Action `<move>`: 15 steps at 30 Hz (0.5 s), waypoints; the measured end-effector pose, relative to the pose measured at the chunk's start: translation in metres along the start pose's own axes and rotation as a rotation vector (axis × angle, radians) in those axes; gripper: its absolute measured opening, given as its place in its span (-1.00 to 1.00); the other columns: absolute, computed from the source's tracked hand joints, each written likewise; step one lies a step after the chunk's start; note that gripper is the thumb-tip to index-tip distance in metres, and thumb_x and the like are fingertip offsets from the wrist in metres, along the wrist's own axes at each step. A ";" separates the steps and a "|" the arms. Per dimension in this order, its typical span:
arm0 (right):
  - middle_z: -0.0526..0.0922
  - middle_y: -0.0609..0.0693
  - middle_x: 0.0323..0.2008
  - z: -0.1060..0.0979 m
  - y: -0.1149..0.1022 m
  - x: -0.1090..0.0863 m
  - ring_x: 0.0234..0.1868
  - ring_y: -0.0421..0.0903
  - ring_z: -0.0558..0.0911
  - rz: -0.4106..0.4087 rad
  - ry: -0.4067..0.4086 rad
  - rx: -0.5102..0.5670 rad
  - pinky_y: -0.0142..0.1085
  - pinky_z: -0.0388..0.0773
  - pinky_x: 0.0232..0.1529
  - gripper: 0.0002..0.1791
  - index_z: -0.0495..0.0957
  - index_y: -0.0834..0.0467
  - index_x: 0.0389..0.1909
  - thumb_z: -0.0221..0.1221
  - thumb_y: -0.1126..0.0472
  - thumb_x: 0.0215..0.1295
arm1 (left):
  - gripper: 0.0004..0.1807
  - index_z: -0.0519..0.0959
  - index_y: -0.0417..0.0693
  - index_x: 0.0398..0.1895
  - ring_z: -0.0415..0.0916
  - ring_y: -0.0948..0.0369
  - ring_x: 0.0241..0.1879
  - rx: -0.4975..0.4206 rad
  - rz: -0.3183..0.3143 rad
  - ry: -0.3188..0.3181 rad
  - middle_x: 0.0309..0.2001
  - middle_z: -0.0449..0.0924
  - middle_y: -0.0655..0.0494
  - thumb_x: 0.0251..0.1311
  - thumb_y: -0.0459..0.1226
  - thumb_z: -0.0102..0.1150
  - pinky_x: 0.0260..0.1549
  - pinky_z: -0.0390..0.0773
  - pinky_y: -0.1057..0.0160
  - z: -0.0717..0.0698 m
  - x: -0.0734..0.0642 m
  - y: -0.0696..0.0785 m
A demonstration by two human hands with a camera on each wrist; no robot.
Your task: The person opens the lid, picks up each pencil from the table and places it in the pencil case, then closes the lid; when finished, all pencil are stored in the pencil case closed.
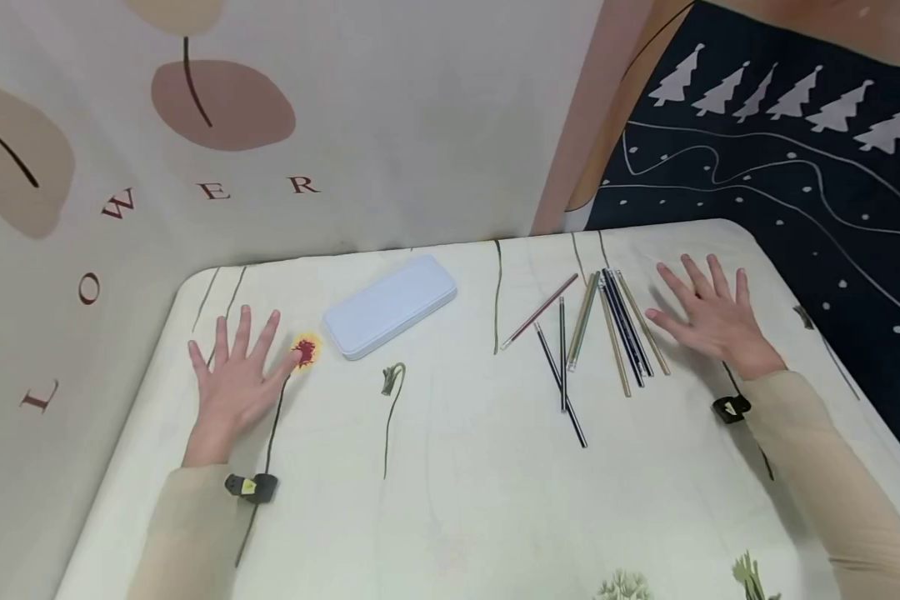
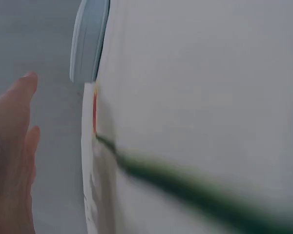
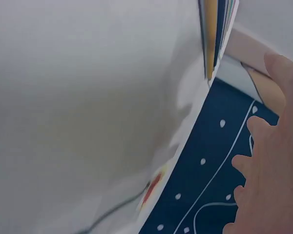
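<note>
My left hand (image 1: 236,387) has its fingers spread, over the left side of the table, its thumb overlapping a printed red and yellow flower in the head view. My right hand (image 1: 716,321) is likewise spread, to the right of several pencils (image 1: 626,329). Neither hand holds anything. A light blue pencil case (image 1: 390,307) lies shut and slanted, right of my left hand. The pencils are dark blue, gold and green, with a pinkish one (image 1: 540,312) angled off to the left and dark ones (image 1: 560,383) crossing lower down. In the wrist views both hands appear apart from the tabletop.
A white cloth with printed flowers and stems covers the table (image 1: 450,500). Behind stands a pale curtain (image 1: 420,125) with letters and leaf shapes. Dark blue fabric (image 1: 765,175) with white trees hangs at the right edge. Each wrist carries a small black device (image 1: 258,486).
</note>
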State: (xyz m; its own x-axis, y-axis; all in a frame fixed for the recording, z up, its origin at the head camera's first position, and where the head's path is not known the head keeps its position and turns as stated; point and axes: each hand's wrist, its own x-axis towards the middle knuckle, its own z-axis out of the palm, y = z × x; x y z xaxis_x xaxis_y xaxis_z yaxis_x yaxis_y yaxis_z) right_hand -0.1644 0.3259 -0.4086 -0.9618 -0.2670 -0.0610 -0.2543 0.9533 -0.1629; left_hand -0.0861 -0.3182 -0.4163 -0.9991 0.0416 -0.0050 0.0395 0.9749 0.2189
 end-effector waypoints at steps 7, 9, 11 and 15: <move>-0.25 0.23 0.51 -0.001 -0.020 0.011 0.46 0.22 -0.46 -0.039 0.021 0.059 0.22 -0.70 0.27 -0.15 -0.18 -0.03 0.55 -0.19 -0.32 0.39 | -0.17 -0.20 0.19 0.56 -0.61 -0.15 0.44 -0.048 0.010 0.019 0.53 -0.40 -0.13 0.34 0.29 -0.34 0.18 -0.71 -0.34 0.006 0.014 0.024; -0.24 0.22 0.51 -0.003 -0.027 0.014 0.46 0.20 -0.47 -0.043 0.023 0.073 0.21 -0.70 0.28 -0.15 -0.16 -0.02 0.55 -0.19 -0.33 0.39 | -0.17 -0.18 0.18 0.56 -0.56 -0.18 0.45 -0.060 0.011 0.025 0.53 -0.36 -0.15 0.34 0.29 -0.35 0.19 -0.67 -0.36 0.008 0.017 0.029; -0.23 0.22 0.51 -0.005 -0.035 0.017 0.46 0.20 -0.47 -0.048 0.022 0.080 0.20 -0.70 0.28 -0.14 -0.13 0.00 0.55 -0.19 -0.34 0.38 | -0.16 -0.16 0.16 0.56 -0.50 -0.20 0.45 -0.074 0.010 0.031 0.52 -0.32 -0.17 0.34 0.29 -0.33 0.20 -0.65 -0.36 0.010 0.020 0.034; -0.11 0.27 0.49 -0.006 -0.048 0.024 0.47 0.23 -0.41 -0.075 0.032 0.090 0.22 -0.63 0.31 -0.13 0.00 0.08 0.52 -0.10 -0.33 0.35 | -0.16 -0.10 0.08 0.56 -0.45 -0.22 0.45 -0.112 0.005 0.031 0.52 -0.29 -0.20 0.34 0.27 -0.31 0.22 -0.61 -0.36 0.016 0.024 0.043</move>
State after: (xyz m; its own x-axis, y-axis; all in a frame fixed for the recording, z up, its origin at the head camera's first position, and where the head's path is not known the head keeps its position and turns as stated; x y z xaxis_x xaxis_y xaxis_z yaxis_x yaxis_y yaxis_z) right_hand -0.1759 0.2743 -0.3958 -0.9435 -0.3310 -0.0142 -0.3168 0.9139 -0.2536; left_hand -0.1087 -0.2718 -0.4227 -0.9989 0.0381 0.0262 0.0446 0.9440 0.3268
